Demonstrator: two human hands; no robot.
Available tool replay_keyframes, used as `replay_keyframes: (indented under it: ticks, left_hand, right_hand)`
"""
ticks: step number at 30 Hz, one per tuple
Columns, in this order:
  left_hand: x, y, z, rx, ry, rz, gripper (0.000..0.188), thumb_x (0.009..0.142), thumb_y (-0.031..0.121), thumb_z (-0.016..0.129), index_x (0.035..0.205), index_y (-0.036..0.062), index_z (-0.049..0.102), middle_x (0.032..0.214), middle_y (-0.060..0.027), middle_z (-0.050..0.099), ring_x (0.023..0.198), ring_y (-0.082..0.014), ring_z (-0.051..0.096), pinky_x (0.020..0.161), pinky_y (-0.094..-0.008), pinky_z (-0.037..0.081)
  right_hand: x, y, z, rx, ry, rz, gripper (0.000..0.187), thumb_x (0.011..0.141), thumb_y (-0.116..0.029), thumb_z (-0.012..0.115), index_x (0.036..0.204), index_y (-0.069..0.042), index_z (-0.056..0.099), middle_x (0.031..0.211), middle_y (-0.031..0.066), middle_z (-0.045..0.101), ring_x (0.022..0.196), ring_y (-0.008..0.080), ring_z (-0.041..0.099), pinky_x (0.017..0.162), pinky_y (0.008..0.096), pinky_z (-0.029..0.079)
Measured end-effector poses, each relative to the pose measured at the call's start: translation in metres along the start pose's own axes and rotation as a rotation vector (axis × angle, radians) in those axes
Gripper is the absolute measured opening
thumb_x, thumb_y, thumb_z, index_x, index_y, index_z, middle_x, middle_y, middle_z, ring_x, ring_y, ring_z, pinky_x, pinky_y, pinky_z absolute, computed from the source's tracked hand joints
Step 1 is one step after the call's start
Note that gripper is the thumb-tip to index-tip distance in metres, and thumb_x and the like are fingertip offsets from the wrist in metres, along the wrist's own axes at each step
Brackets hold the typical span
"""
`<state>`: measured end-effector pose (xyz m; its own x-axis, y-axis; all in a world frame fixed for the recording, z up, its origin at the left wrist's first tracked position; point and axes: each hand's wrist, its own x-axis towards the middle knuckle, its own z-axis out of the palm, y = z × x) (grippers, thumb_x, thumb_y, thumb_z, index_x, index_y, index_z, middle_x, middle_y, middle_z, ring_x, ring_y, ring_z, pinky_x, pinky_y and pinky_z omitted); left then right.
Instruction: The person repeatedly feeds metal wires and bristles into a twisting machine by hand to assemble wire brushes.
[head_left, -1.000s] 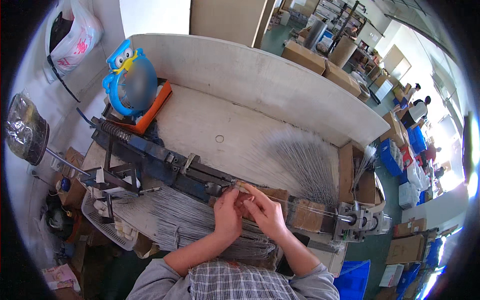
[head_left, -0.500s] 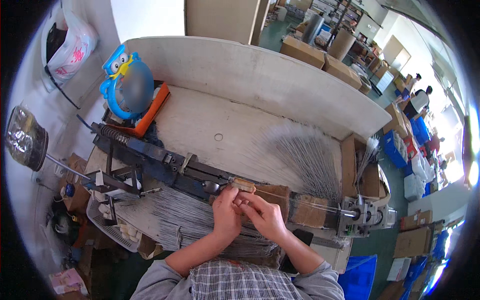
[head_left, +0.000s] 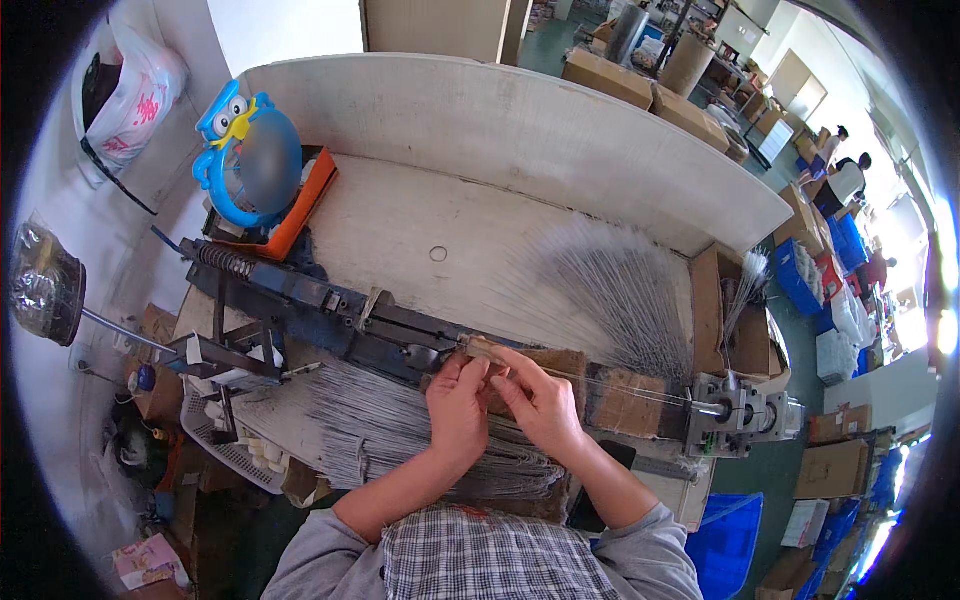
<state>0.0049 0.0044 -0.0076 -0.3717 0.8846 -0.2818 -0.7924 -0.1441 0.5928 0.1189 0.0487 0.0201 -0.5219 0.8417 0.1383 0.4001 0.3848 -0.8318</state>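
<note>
My left hand [head_left: 458, 405] and my right hand [head_left: 541, 400] meet close together at the front of a long dark metal machine [head_left: 340, 315] that runs across the bench. Both pinch a thin wire [head_left: 630, 390] that stretches right toward a small metal head [head_left: 735, 415]. The fingertips touch beside a brown cardboard pad [head_left: 560, 365]. Under my wrists lies a bundle of grey wires [head_left: 400, 440]. A second fan of thin grey wires [head_left: 610, 290] is spread on the bench behind the machine.
A blue cartoon-bird fan [head_left: 245, 160] on an orange tray stands at the back left. A white bench wall [head_left: 520, 120] curves behind. A cardboard box [head_left: 730, 320] sits at the right, a white basket [head_left: 225, 440] at the left, and people stand far off at the right.
My hands have stayed at the same spot on the machine, with the fingers shifting slightly on the wire. The view has tilted a little.
</note>
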Motion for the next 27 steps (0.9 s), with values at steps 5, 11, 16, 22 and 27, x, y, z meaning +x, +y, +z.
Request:
replay_keyframes:
  ticks: [5, 11, 16, 22, 27]
  left_hand:
    - [-0.001, 0.001, 0.003, -0.032, 0.023, 0.005, 0.014, 0.091, 0.006, 0.055, 0.104, 0.003, 0.06, 0.097, -0.0041, 0.064, 0.087, -0.0133, 0.062, 0.079, -0.0266, 0.049]
    - [-0.001, -0.002, 0.002, -0.009, 0.034, 0.023, 0.014, 0.091, 0.005, 0.054, 0.103, 0.0018, 0.059, 0.097, -0.0058, 0.065, 0.087, -0.015, 0.063, 0.081, -0.0283, 0.049]
    - [0.001, 0.002, 0.007, 0.019, 0.017, 0.02, 0.013, 0.092, 0.006, 0.051, 0.101, -0.0009, 0.058, 0.097, -0.0074, 0.064, 0.087, -0.0168, 0.063, 0.08, -0.0289, 0.049]
    - [-0.003, 0.014, 0.01, -0.129, 0.017, -0.086, 0.05, 0.1, 0.044, 0.033, 0.116, -0.0001, 0.05, 0.108, -0.0114, 0.061, 0.102, -0.024, 0.059, 0.092, -0.0384, 0.044]
    - [-0.009, 0.02, 0.006, -0.04, 0.031, -0.108, 0.06, 0.097, 0.056, 0.03, 0.114, 0.0025, 0.052, 0.111, -0.0116, 0.06, 0.106, -0.0246, 0.058, 0.096, -0.0388, 0.042]
  right_hand:
    - [-0.001, -0.001, -0.003, 0.016, -0.02, 0.013, 0.04, 0.09, -0.013, 0.063, 0.128, -0.006, 0.054, 0.071, 0.0073, 0.066, 0.062, 0.0097, 0.059, 0.061, 0.0242, 0.048]
    - [-0.004, -0.002, -0.004, -0.009, 0.012, 0.003, 0.038, 0.089, -0.011, 0.062, 0.126, -0.006, 0.056, 0.071, 0.0082, 0.066, 0.064, 0.0096, 0.062, 0.06, 0.0246, 0.049]
    - [-0.011, 0.003, -0.001, -0.078, -0.033, -0.151, 0.033, 0.088, -0.01, 0.063, 0.121, -0.004, 0.06, 0.081, 0.0092, 0.069, 0.071, 0.0135, 0.067, 0.064, 0.0259, 0.052]
    - [-0.004, -0.011, -0.016, -0.102, 0.0, -0.216, 0.031, 0.083, -0.009, 0.067, 0.113, -0.005, 0.065, 0.089, 0.0116, 0.069, 0.075, 0.0227, 0.066, 0.067, 0.0318, 0.052]
    - [0.005, -0.028, -0.04, -0.604, 0.165, -0.331, 0.023, 0.072, -0.012, 0.072, 0.095, -0.009, 0.069, 0.083, 0.0037, 0.064, 0.084, 0.0241, 0.057, 0.073, 0.0362, 0.045]
